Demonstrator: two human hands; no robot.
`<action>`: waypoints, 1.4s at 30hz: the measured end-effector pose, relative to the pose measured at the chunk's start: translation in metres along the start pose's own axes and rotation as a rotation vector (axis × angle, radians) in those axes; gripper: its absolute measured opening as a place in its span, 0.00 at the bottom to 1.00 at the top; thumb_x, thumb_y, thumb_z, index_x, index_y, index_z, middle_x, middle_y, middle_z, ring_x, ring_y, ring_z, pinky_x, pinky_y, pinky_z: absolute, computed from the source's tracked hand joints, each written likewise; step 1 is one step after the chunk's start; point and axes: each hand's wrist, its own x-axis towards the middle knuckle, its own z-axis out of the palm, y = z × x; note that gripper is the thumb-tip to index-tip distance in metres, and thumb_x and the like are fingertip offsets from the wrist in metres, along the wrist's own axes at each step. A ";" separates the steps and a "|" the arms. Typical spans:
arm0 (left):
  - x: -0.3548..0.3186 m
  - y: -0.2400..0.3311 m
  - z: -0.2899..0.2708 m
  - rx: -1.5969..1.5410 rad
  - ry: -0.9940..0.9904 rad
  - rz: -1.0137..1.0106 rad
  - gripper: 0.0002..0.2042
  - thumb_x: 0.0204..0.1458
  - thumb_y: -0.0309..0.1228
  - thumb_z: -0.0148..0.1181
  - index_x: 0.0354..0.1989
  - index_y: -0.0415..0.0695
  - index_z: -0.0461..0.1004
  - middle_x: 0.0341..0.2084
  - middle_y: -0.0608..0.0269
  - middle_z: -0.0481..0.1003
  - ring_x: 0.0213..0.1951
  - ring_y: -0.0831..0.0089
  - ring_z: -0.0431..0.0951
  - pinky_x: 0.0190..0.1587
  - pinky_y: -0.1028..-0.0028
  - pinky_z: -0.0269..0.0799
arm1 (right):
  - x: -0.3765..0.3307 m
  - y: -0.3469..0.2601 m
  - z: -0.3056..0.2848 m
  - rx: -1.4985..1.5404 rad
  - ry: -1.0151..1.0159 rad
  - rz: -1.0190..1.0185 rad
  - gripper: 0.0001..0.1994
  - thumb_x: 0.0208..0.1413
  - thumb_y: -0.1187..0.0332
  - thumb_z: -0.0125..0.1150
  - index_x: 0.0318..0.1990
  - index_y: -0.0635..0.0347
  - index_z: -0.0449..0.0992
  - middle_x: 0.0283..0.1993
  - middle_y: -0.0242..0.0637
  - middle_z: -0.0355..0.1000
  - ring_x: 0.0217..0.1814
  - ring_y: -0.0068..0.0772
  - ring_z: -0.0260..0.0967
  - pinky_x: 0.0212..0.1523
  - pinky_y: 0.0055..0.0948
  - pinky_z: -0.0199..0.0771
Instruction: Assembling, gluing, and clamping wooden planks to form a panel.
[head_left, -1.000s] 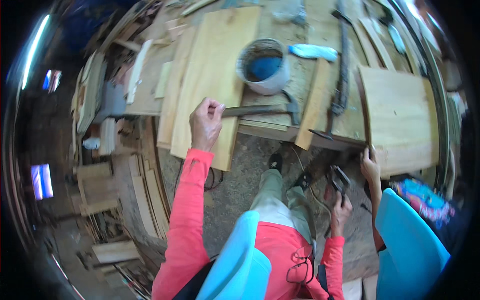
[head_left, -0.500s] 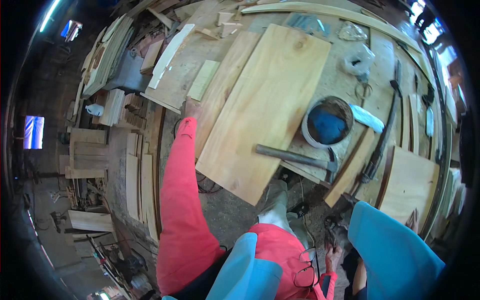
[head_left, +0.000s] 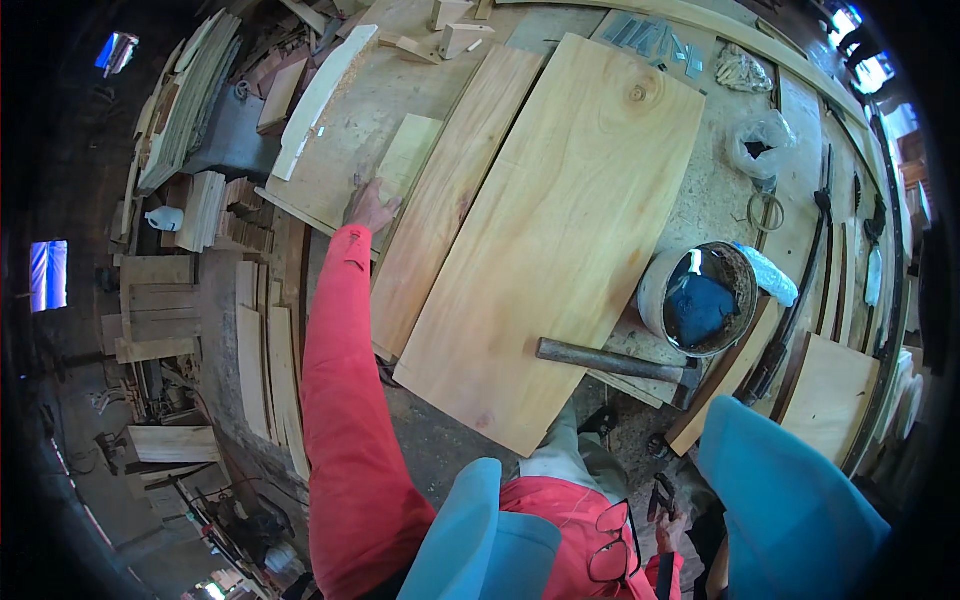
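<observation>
My left hand [head_left: 372, 207], in a red sleeve, reaches to the bench's left side. Its fingers are loosely spread at the near end of a short pale board [head_left: 410, 155]; whether they press on it I cannot tell. Low at the right, my right hand [head_left: 672, 532] is closed around dark pliers [head_left: 661, 497]. Between the arms lies a wide, smooth wooden panel [head_left: 560, 230], its near end jutting over the bench edge. A narrower plank [head_left: 455, 205] lies along its left side. A hammer [head_left: 615, 362] rests with its handle on the panel's near right edge.
Right of the panel stands a bucket [head_left: 655, 300] with something blue inside. Beyond it are a clear plastic bag [head_left: 760, 140], a tape roll [head_left: 766, 211] and metal pieces [head_left: 650, 38]. A long dark bar clamp [head_left: 800, 290] lies farther right. Stacked boards [head_left: 190, 110] stand left.
The view has shifted, so the panel and bucket appear farther right. My left hand has come back off the short board's end. My right hand and the pliers sit lower in view.
</observation>
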 end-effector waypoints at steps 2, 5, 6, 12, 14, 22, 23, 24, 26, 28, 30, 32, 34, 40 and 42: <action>-0.003 0.002 -0.009 -0.029 -0.047 -0.033 0.37 0.53 0.44 0.67 0.67 0.36 0.63 0.66 0.37 0.63 0.69 0.48 0.61 0.71 0.57 0.58 | 0.007 0.004 0.008 -0.002 -0.012 -0.006 0.06 0.60 0.78 0.52 0.44 0.68 0.73 0.30 0.33 0.70 0.28 0.22 0.67 0.29 0.25 0.67; -0.013 0.012 -0.019 0.035 -0.094 -0.064 0.38 0.52 0.45 0.66 0.68 0.36 0.61 0.66 0.37 0.63 0.69 0.47 0.62 0.70 0.57 0.59 | 0.017 0.004 0.015 -0.006 -0.016 -0.007 0.07 0.60 0.78 0.53 0.44 0.68 0.73 0.30 0.34 0.70 0.29 0.23 0.68 0.30 0.26 0.68; -0.007 0.015 -0.017 0.029 -0.091 -0.055 0.38 0.52 0.45 0.66 0.68 0.36 0.61 0.66 0.37 0.63 0.69 0.47 0.62 0.70 0.57 0.59 | 0.020 0.003 0.016 -0.008 -0.015 -0.005 0.07 0.60 0.78 0.53 0.44 0.68 0.73 0.30 0.35 0.71 0.29 0.24 0.68 0.31 0.26 0.68; 0.002 -0.018 -0.008 -0.020 -0.067 -0.018 0.38 0.51 0.45 0.67 0.67 0.38 0.61 0.65 0.37 0.64 0.67 0.44 0.64 0.69 0.56 0.61 | 0.036 -0.037 0.022 0.018 -0.028 0.011 0.08 0.59 0.77 0.53 0.45 0.67 0.73 0.32 0.37 0.71 0.31 0.27 0.68 0.32 0.28 0.68; 0.003 -0.025 -0.004 -0.032 -0.059 -0.048 0.36 0.49 0.42 0.70 0.65 0.40 0.64 0.63 0.38 0.66 0.66 0.45 0.65 0.68 0.56 0.62 | 0.041 -0.045 0.024 0.027 -0.031 0.021 0.08 0.59 0.77 0.53 0.45 0.67 0.73 0.32 0.38 0.71 0.32 0.28 0.68 0.33 0.29 0.68; 0.001 -0.006 -0.010 -0.133 -0.030 -0.200 0.38 0.43 0.36 0.76 0.64 0.43 0.65 0.62 0.42 0.68 0.63 0.50 0.70 0.66 0.58 0.65 | 0.046 -0.041 0.017 0.018 -0.070 0.076 0.10 0.58 0.76 0.54 0.46 0.67 0.74 0.34 0.41 0.72 0.34 0.33 0.69 0.35 0.31 0.69; 0.000 -0.010 -0.015 -0.114 -0.073 -0.240 0.39 0.42 0.36 0.76 0.64 0.43 0.65 0.62 0.43 0.68 0.63 0.50 0.70 0.65 0.59 0.66 | 0.047 -0.040 0.016 0.018 -0.081 0.076 0.10 0.58 0.76 0.54 0.46 0.66 0.74 0.34 0.41 0.72 0.34 0.33 0.69 0.36 0.32 0.69; 0.003 -0.012 -0.019 -0.114 -0.070 -0.241 0.39 0.42 0.36 0.76 0.64 0.43 0.65 0.62 0.43 0.68 0.63 0.50 0.70 0.65 0.59 0.66 | 0.049 -0.038 0.015 0.017 -0.091 0.073 0.10 0.58 0.76 0.54 0.46 0.66 0.74 0.34 0.42 0.72 0.35 0.34 0.69 0.36 0.32 0.69; 0.008 0.008 -0.030 -0.161 -0.127 -0.289 0.39 0.41 0.39 0.78 0.63 0.43 0.66 0.61 0.46 0.70 0.62 0.51 0.71 0.64 0.60 0.67 | 0.055 -0.034 -0.002 -0.006 -0.101 0.073 0.10 0.57 0.76 0.54 0.46 0.66 0.74 0.35 0.43 0.72 0.35 0.35 0.70 0.37 0.32 0.70; 0.011 0.051 -0.033 0.107 -0.150 -0.323 0.37 0.43 0.40 0.76 0.63 0.45 0.67 0.60 0.47 0.71 0.62 0.51 0.71 0.63 0.59 0.68 | 0.068 -0.025 -0.022 -0.032 -0.089 0.071 0.11 0.57 0.76 0.54 0.46 0.66 0.75 0.35 0.43 0.72 0.36 0.36 0.70 0.37 0.33 0.70; 0.022 0.066 -0.027 0.498 0.068 -0.220 0.31 0.48 0.39 0.71 0.61 0.47 0.69 0.59 0.47 0.72 0.62 0.51 0.70 0.62 0.57 0.68 | 0.093 -0.023 -0.039 -0.048 -0.082 0.046 0.11 0.57 0.75 0.54 0.47 0.66 0.75 0.35 0.44 0.72 0.37 0.37 0.70 0.38 0.34 0.70; 0.049 0.067 -0.031 0.404 0.337 -0.030 0.24 0.51 0.34 0.64 0.59 0.50 0.72 0.58 0.46 0.72 0.62 0.48 0.70 0.62 0.54 0.68 | 0.118 -0.014 -0.054 -0.062 -0.105 0.001 0.11 0.57 0.75 0.55 0.47 0.66 0.75 0.36 0.45 0.73 0.37 0.38 0.70 0.39 0.34 0.70; 0.095 0.113 -0.038 0.142 0.419 0.159 0.18 0.50 0.26 0.58 0.51 0.46 0.76 0.53 0.44 0.73 0.56 0.45 0.73 0.58 0.52 0.70 | 0.156 -0.020 -0.058 -0.070 -0.115 -0.037 0.11 0.57 0.75 0.55 0.47 0.66 0.75 0.36 0.46 0.73 0.38 0.39 0.70 0.39 0.35 0.70; 0.183 0.260 -0.028 0.040 0.519 0.374 0.13 0.52 0.30 0.59 0.46 0.42 0.75 0.48 0.46 0.73 0.55 0.46 0.71 0.56 0.53 0.69 | 0.225 -0.045 -0.069 -0.111 -0.118 0.009 0.12 0.56 0.74 0.55 0.48 0.65 0.75 0.37 0.48 0.73 0.39 0.42 0.71 0.41 0.37 0.71; 0.230 0.256 -0.027 0.057 0.509 0.413 0.14 0.53 0.31 0.59 0.47 0.42 0.74 0.49 0.46 0.73 0.55 0.46 0.71 0.56 0.52 0.69 | 0.252 -0.065 -0.058 -0.100 -0.136 0.017 0.13 0.56 0.74 0.55 0.48 0.65 0.76 0.38 0.49 0.73 0.40 0.44 0.71 0.42 0.37 0.71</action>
